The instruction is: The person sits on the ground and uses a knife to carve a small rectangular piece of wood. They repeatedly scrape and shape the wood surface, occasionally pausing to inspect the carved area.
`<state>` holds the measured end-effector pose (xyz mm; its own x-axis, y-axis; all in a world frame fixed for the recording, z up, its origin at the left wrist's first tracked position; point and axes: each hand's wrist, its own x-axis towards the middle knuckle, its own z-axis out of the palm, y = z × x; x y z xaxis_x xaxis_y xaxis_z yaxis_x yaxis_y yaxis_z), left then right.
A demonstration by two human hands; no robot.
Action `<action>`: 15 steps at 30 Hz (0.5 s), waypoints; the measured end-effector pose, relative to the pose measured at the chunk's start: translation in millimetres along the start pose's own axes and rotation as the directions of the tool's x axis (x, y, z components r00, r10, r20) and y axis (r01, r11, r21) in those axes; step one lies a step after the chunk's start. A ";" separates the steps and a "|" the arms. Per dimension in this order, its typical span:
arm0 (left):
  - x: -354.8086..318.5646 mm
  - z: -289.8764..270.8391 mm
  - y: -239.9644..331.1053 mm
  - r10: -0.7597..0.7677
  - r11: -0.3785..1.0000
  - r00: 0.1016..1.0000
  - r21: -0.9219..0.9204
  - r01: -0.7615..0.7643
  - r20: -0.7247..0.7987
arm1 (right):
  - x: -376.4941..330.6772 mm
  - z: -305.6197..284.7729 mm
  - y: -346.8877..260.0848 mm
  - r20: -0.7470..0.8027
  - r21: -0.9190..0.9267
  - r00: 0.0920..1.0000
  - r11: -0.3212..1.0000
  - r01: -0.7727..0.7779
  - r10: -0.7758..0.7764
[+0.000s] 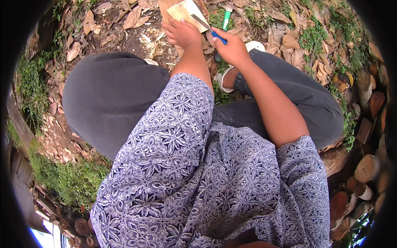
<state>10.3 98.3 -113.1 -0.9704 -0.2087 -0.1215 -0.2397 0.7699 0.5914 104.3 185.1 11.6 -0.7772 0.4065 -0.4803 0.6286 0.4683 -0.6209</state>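
My left hand (183,33) lies with its fingers stretched out and spread over the lower left part of a pale flat board (191,9), at the top of the view. Closed around the blue handle of a chisel-like tool (201,21) is my right hand (231,46). The tool's narrow metal blade points up and left over the pale board; whether its tip touches the surface I cannot tell. Beneath the pale board is a brown board (164,5), partly covered by it and by my left hand.
Pale shavings (154,46) litter the soil near my left hand. A green tube-like object with a white end (227,18) and a dark round-ended item (218,57) lie near my right hand. Dry leaves (289,43) cover the ground; cut logs (364,168) are stacked at right.
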 end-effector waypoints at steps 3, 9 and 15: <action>5.6 4.2 -6.2 0.001 0.999 0.999 0.036 0.001 -0.040 | -7.1 -4.9 -16.0 0.028 -0.005 0.999 1.000 -0.027 0.028; 5.9 10.4 -7.5 0.003 0.999 0.999 0.041 -0.001 -0.043 | -15.5 5.6 -21.0 -0.083 0.025 0.997 1.000 0.014 -0.011; 2.6 7.4 -6.5 -0.004 1.000 1.000 0.020 0.004 -0.023 | -13.8 9.5 -19.5 -0.037 0.035 0.999 0.999 -0.017 0.019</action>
<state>9.1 97.2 -123.2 -0.9686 -0.2255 -0.1051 -0.2442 0.7807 0.5753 102.5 162.9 24.5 -0.7638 0.4442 -0.4683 0.6407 0.4336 -0.6336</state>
